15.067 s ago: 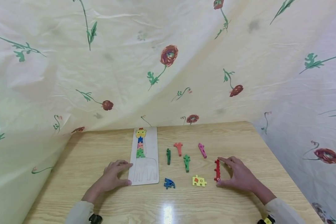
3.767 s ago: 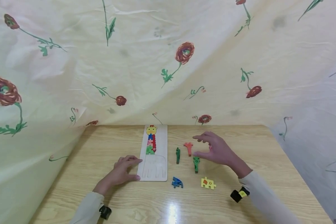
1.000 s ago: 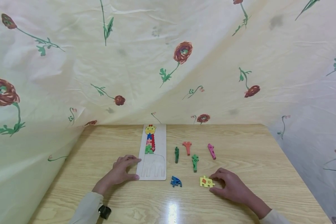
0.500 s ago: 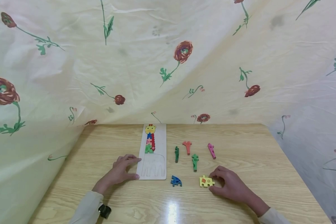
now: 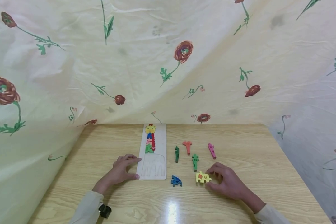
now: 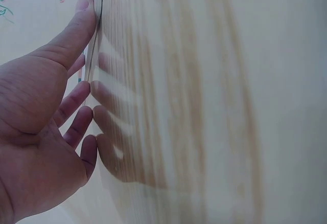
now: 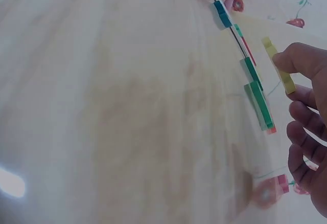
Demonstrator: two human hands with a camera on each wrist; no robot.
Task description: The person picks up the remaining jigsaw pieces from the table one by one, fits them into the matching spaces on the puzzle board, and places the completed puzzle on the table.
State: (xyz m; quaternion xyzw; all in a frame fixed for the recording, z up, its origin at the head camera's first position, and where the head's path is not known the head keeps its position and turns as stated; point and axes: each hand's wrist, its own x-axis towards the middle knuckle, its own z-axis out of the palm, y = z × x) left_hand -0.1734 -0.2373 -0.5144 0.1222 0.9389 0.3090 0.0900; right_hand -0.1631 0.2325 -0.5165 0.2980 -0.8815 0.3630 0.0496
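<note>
My right hand [image 5: 226, 183] pinches a yellow puzzle piece [image 5: 203, 177] between thumb and index finger. In the right wrist view the yellow piece [image 7: 278, 65] is lifted off the table. My left hand [image 5: 121, 169] rests at the left edge of a white puzzle board [image 5: 154, 165], thumb and fingertips touching it. The board holds a yellow giraffe head [image 5: 150, 129], blue, pink and green neck pieces, and a red mane piece [image 5: 153, 142]. Its lower body and leg recesses hold no pieces. In the left wrist view the left fingers [image 6: 76, 127] are loosely bent beside the board's edge.
Loose pieces lie right of the board: blue [image 5: 176, 181], dark green [image 5: 177, 154], coral [image 5: 187, 147], green [image 5: 195, 162] and magenta [image 5: 212, 151]. A flowered cloth [image 5: 134, 62] hangs behind the wooden table [image 5: 145, 202].
The red mane piece went onto the board since the earliest frame. In the last half second my right hand has lifted the yellow piece and shifted it slightly left. The left hand stays put.
</note>
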